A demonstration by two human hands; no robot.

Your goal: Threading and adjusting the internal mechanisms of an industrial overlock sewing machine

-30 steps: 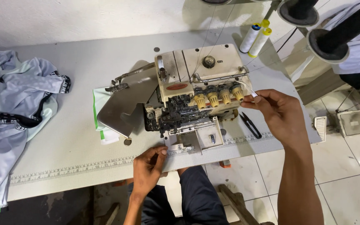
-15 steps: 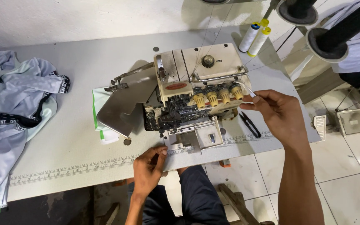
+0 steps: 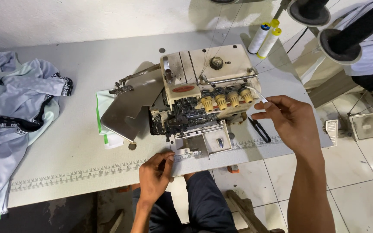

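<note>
A pair of tweezers (image 3: 255,92) was pinched by the right hand (image 3: 291,121) at the sewing machine (image 3: 203,97) near the table's (image 3: 65,129) right edge. The left hand's (image 3: 155,177) fingers were pressed together at the near edge. Clothes (image 3: 14,112) were piled far left.

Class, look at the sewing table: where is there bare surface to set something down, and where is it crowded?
Bare table lies between the pile of grey garments and the sewing machine, and along the near edge by the measuring strip. It is crowded around the machine: left hand in front, right hand with tweezers, snips, thread cones.
</note>
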